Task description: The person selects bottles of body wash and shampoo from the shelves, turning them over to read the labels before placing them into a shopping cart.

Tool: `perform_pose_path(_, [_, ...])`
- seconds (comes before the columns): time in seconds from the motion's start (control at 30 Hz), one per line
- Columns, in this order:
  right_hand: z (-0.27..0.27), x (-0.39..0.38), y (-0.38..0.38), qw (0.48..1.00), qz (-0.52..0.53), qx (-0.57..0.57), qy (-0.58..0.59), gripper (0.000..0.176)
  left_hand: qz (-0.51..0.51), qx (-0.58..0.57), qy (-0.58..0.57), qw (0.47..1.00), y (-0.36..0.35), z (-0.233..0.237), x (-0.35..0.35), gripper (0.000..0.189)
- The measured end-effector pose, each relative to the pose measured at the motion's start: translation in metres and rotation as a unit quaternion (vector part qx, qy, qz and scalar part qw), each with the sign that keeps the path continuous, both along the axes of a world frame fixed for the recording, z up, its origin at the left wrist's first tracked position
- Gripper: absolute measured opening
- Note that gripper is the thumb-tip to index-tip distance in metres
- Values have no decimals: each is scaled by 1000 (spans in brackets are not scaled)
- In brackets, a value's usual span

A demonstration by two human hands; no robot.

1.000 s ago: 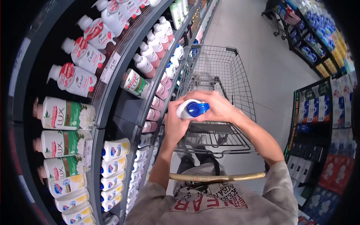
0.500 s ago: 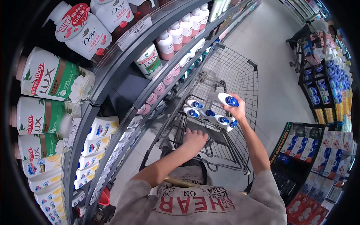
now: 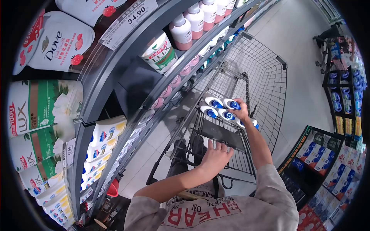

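Observation:
My right hand (image 3: 241, 110) is closed on the upper end of a white pump bottle (image 3: 230, 103) with a blue top. That bottle lies at the back of a cluster of matching bottles in the shopping cart (image 3: 266, 82), close beside a second white bottle (image 3: 213, 101). In front of them is another bottle (image 3: 207, 111), and others lie partly hidden under my right hand and wrist. My left hand (image 3: 216, 158) hovers at the near end of the cart, by the grey seat flap (image 3: 221, 133). Its fingers are apart and it holds nothing.
Shelves along my left carry Lux packs (image 3: 42, 104), Dove bottles (image 3: 58, 40) and a price tag (image 3: 131, 21). A black display stand (image 3: 308, 154) with boxed goods is at the right. Farther back stands a rack of blue-and-white packages (image 3: 339, 88). The tiled aisle floor (image 3: 291, 34) runs ahead.
My right hand has lowered the bottle from above the cart into the cluster, moving left over it. My left hand has drawn back off the seat flap. The whole view has shifted.

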State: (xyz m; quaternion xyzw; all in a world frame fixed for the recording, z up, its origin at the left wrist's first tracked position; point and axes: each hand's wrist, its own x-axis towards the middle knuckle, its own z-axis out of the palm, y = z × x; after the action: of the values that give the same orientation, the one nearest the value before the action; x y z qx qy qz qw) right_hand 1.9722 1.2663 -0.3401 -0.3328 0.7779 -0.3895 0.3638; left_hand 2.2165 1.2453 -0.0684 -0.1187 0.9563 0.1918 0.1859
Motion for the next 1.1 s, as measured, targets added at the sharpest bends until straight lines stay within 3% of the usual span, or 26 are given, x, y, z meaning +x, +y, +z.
perform_pose_path(0.1, [-4, -2, 4, 998, 10, 20, -64, 53, 5, 12, -1, 1000, -3, 1, -3, 43])
perform_pose_path(0.27, [-7, -11, 10, 990, 103, 5, -97, 54, 7, 3, 16, 1000, -3, 1, -3, 43])
perform_pose_path(0.4, [-10, -11, 10, 988, 120, -27, -97, 55, 4, 10, 13, 1000, -7, 5, -3, 44])
perform_pose_path(0.47, [1, -10, 9, 989, 141, 25, -45, 57, 4, 9, 10, 1000, -8, 6, -4, 44])
perform_pose_path(0.57, [-30, -10, 16, 987, 148, -5, -56, 58, 3, 13, 6, 1000, -9, 5, -4, 44])
perform_pose_path(0.73, [-16, -14, 17, 984, 175, 0, -41, 62, 4, 10, 10, 1000, -8, 4, -4, 43])
perform_pose_path(0.87, [-17, -22, 16, 966, 257, 16, 22, 73, 5, 12, 14, 1000, -7, 0, -4, 42])
perform_pose_path(1.1, [28, -26, 9, 952, 282, 114, 23, 81, -10, -4, -1, 1000, -10, -2, -5, 42])
